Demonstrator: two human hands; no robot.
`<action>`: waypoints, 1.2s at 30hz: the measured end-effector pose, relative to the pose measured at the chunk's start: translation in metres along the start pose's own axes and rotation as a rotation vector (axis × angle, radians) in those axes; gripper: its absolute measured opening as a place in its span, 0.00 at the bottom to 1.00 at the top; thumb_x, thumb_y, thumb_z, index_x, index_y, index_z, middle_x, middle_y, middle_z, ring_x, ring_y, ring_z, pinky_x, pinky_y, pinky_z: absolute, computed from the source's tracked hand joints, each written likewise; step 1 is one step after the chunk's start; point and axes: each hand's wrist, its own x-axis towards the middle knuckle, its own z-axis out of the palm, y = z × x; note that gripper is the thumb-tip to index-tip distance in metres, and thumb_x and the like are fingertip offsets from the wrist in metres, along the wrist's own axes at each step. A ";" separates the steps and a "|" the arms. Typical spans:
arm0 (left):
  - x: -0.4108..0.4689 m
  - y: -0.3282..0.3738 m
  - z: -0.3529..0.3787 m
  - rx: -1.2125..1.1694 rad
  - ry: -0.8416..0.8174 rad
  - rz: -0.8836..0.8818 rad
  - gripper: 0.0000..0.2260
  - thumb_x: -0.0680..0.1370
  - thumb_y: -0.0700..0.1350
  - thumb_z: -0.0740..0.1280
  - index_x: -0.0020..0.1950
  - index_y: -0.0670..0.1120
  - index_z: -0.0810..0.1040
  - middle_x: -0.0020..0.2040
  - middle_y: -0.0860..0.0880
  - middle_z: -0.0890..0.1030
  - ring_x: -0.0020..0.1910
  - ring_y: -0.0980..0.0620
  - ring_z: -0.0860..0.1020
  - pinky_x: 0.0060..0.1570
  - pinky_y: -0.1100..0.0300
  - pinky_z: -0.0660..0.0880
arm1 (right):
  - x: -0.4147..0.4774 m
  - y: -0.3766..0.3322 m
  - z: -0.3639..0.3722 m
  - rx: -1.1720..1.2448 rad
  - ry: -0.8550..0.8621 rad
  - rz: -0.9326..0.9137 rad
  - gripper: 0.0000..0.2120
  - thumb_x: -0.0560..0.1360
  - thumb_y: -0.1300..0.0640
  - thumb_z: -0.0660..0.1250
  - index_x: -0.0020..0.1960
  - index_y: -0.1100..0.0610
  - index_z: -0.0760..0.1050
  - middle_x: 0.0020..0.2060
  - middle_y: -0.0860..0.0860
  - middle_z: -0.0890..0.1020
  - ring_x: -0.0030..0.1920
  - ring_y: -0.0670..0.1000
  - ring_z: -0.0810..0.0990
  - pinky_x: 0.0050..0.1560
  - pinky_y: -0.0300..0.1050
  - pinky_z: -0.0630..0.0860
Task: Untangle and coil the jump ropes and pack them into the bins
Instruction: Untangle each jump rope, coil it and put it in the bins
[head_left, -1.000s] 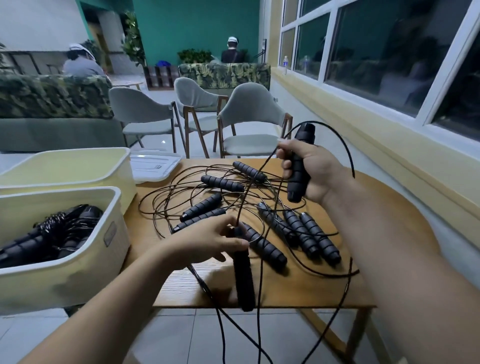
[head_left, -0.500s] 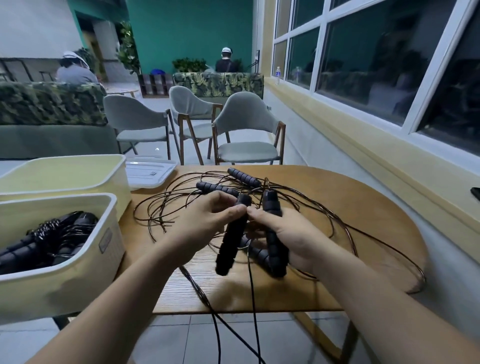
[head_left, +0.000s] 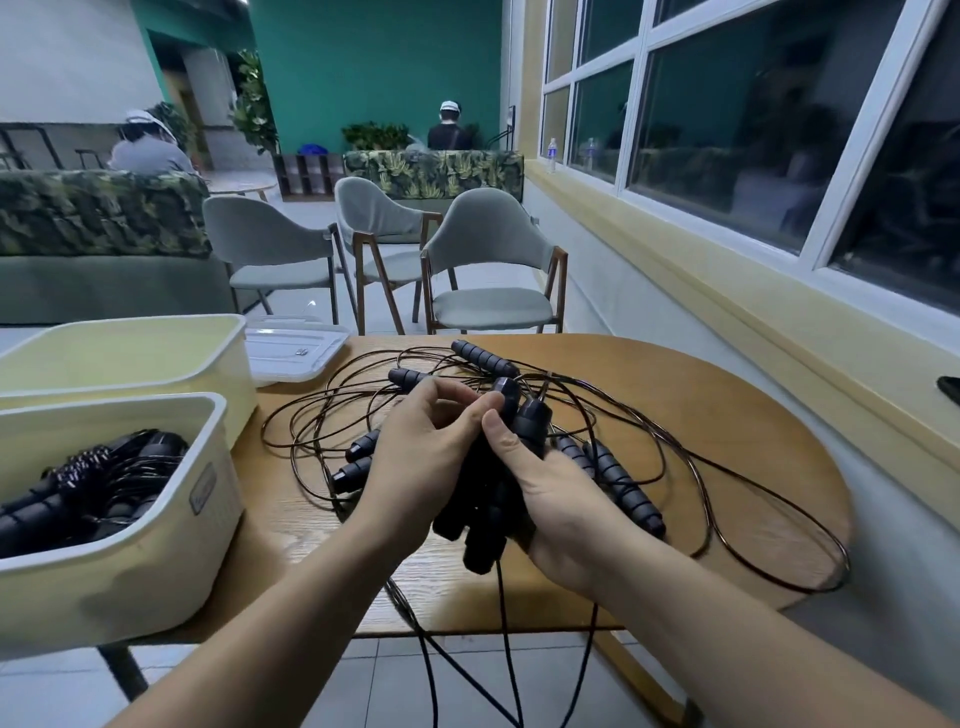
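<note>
at far left the near bin sits at the table edge with coiled ropes packed in it, black grips and cord bundled together. behind it stands the far bin; what it holds cannot be seen. a clear lid lies flat just beside that bin. next comes the tangle of thin dark cords, spread in loops over the wood, with two loose handles poking out by the left wrist. the left hand is curled round a held pair of handles, set side by side and tilted a little, above the table's middle; its thumb and forefinger close near their tops. the right hand grips the same pair from the other side, thumb laid up along one handle, fingers wrapped behind. cords drop from the pair's lower ends past the front edge. right of the hands two more handles lie on the wood, and the tangle reaches out to the table's right rim
</note>
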 end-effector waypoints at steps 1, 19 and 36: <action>0.000 -0.001 0.001 0.015 0.003 0.007 0.12 0.78 0.54 0.76 0.51 0.46 0.82 0.45 0.46 0.87 0.45 0.51 0.85 0.43 0.56 0.80 | 0.001 0.002 -0.001 0.015 0.011 -0.005 0.24 0.80 0.42 0.71 0.64 0.61 0.82 0.58 0.62 0.88 0.60 0.59 0.87 0.67 0.58 0.80; -0.020 0.012 0.006 0.413 -0.083 0.196 0.10 0.81 0.53 0.73 0.59 0.53 0.80 0.54 0.56 0.83 0.54 0.61 0.82 0.56 0.57 0.82 | 0.003 -0.013 -0.003 0.216 0.104 0.076 0.30 0.77 0.39 0.75 0.67 0.62 0.82 0.63 0.63 0.85 0.64 0.66 0.85 0.71 0.67 0.76; -0.029 0.024 0.009 0.364 -0.014 0.251 0.20 0.76 0.45 0.78 0.65 0.57 0.81 0.53 0.58 0.86 0.53 0.59 0.85 0.55 0.54 0.84 | -0.006 -0.039 -0.012 0.162 0.118 0.088 0.31 0.79 0.34 0.69 0.71 0.57 0.79 0.60 0.62 0.87 0.62 0.61 0.87 0.70 0.58 0.79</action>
